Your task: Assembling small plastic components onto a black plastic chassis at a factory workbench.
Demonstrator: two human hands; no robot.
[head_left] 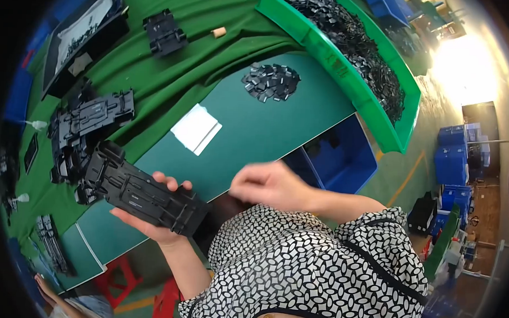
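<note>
My left hand (151, 227) grips a black plastic toy car chassis (146, 195) from below, its printed underside turned up and its fingers wrapped round both long edges. The chassis lies tilted above the green table's near edge. My right hand (269, 183) hovers to the right, apart from the chassis and slightly blurred. Its fingers are curled toward the thumb; whether a small part is between them is hidden. On the table (250, 131) lie a loose pile of small black pieces (271, 81) and a white paper pad (196, 128).
A green bin (336, 66) heaped with small black parts stands at the far right. More black chassis (93, 117) are stacked at left, and one (164, 32) lies on green cloth. A blue bin (344, 156) sits below the table edge. Another person's hand (45, 286) shows at lower left.
</note>
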